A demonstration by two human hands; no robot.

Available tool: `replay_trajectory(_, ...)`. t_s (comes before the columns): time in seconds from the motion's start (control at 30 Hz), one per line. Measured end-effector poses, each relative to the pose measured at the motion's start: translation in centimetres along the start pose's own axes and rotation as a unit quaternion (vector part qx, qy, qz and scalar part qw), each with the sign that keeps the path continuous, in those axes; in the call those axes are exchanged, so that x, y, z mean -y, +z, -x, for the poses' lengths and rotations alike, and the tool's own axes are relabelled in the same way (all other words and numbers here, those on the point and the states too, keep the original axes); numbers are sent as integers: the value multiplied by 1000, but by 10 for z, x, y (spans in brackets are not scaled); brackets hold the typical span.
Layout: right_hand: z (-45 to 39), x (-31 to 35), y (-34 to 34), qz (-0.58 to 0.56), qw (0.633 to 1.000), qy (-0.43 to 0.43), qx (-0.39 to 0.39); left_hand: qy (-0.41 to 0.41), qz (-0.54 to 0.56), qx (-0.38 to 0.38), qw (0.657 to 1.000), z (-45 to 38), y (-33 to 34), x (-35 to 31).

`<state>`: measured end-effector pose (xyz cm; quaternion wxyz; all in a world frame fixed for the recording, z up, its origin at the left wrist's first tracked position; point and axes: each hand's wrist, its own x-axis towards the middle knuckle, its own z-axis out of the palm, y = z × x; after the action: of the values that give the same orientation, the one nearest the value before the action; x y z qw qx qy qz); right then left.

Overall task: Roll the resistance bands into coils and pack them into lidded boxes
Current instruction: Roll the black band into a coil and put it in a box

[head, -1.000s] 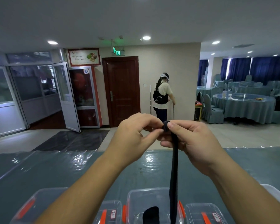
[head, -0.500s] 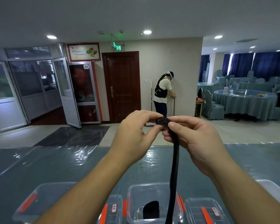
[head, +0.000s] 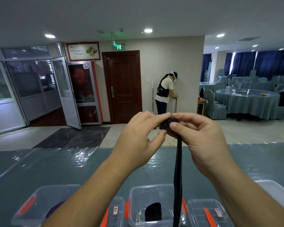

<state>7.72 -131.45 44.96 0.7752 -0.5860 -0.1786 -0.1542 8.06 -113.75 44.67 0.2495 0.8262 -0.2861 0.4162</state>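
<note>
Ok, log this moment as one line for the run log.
step: rolling black band | left hand, right hand: pinching coil | tail: hanging over open box

We see even, dim-ish indoor light from recessed ceiling spots point(head: 148, 30); glare streaks on the near table's plastic cover point(head: 82, 153); wide-angle bending at left and right edges; fingertips slightly soft; shadows faint.
</note>
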Motion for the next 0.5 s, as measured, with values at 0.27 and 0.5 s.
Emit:
replay_trajectory(0.27,2,2,4,-64,998,-8,10,-1,0,-129,992,0,2,-9)
replay_trajectory(0.5,-4,0,-5,103,992,-67,31,-108,67,10,992,-5,-3,-14)
